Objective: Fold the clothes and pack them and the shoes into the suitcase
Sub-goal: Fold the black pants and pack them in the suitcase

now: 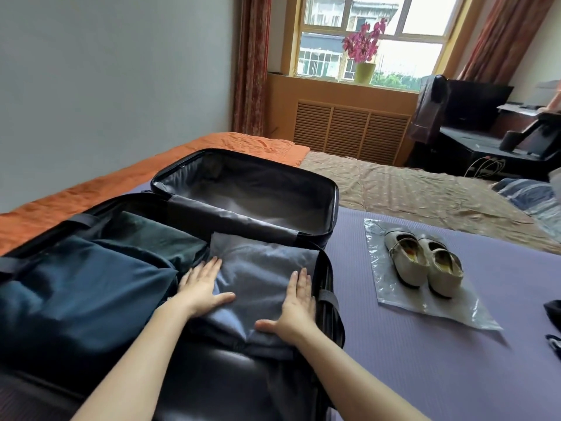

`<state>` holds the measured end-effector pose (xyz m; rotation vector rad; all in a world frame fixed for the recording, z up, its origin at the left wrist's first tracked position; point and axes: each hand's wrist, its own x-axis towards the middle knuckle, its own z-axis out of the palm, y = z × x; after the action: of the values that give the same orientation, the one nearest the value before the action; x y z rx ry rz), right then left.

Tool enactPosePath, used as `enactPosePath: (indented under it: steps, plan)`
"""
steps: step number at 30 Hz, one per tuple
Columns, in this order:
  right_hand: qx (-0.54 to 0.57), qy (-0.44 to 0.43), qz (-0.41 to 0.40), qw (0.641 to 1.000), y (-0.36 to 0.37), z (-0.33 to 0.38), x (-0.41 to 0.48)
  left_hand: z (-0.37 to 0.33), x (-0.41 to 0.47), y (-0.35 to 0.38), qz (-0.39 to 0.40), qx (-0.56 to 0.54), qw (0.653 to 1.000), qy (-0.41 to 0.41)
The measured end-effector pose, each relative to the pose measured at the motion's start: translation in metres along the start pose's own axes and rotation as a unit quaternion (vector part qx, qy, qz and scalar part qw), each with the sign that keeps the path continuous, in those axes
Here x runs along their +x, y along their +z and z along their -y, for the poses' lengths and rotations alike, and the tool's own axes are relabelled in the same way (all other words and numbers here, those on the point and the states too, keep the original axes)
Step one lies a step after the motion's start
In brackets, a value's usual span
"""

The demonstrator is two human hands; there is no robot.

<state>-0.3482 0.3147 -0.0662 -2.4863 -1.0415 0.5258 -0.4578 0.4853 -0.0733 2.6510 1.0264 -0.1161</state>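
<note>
A black suitcase lies open on the bed, its far half bare inside. In the near half lie a folded dark blue garment and a dark green one. Beside them, at the right of the near half, sits a folded grey-blue garment in a clear bag. My left hand presses flat on its left side, and my right hand presses flat on its right side, fingers straight. A pair of cream shoes stands on a clear plastic bag to the right of the suitcase.
The purple mat covers the bed under the suitcase and shoes. An orange blanket lies along the wall at left. Dark cloth shows at the right edge. A desk and chair stand at the far right.
</note>
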Motion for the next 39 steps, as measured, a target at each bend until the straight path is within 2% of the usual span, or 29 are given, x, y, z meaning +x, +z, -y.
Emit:
enactPosePath:
  steps: [5, 8, 9, 11, 15, 18, 21, 25, 29, 32, 34, 37, 39]
  plan:
    - [0.018, 0.018, 0.026, 0.999, -0.004, 0.004, -0.003, -0.004, -0.005, 0.004, -0.008, 0.043, 0.999, -0.011]
    - [0.087, 0.005, 0.049, 0.995, -0.021, 0.008, -0.014, -0.013, -0.011, -0.008, -0.039, 0.064, 0.997, -0.004]
    - [0.119, -0.010, 0.047, 0.992, -0.030, 0.008, -0.018, -0.018, -0.013, -0.013, -0.060, 0.039, 0.997, 0.001]
    - [0.182, -0.045, 0.025, 0.982, -0.052, 0.003, -0.030, -0.035, -0.021, -0.023, -0.100, -0.085, 0.991, 0.004]
    - [0.229, -0.072, -0.061, 0.969, -0.101, -0.034, -0.061, -0.084, -0.042, -0.042, -0.094, -0.369, 0.924, 0.047]
    - [0.259, -0.046, -0.079, 0.962, -0.132, -0.084, -0.091, -0.138, -0.061, -0.047, -0.063, -0.447, 0.888, 0.084]
    - [0.313, 0.037, -0.074, 0.946, -0.153, -0.153, -0.122, -0.201, -0.079, -0.041, 0.000, -0.481, 0.869, 0.120]
    - [0.284, 0.134, -0.123, 0.941, -0.173, -0.253, -0.165, -0.285, -0.105, -0.005, 0.071, -0.467, 0.866, 0.163]
    - [0.232, 0.201, -0.161, 0.938, -0.189, -0.344, -0.206, -0.342, -0.127, 0.061, 0.072, -0.392, 0.900, 0.174]
    - [0.159, 0.228, -0.180, 0.944, -0.194, -0.396, -0.228, -0.368, -0.137, 0.116, 0.068, -0.234, 0.954, 0.173]
    - [0.096, 0.233, -0.176, 0.952, -0.195, -0.423, -0.235, -0.378, -0.143, 0.150, 0.090, -0.131, 0.974, 0.159]
    - [0.019, 0.242, -0.178, 0.954, -0.195, -0.451, -0.233, -0.371, -0.148, 0.195, 0.070, -0.017, 0.977, 0.201]
    - [-0.035, 0.251, -0.176, 0.951, -0.195, -0.465, -0.226, -0.363, -0.141, 0.226, 0.001, 0.054, 0.973, 0.224]
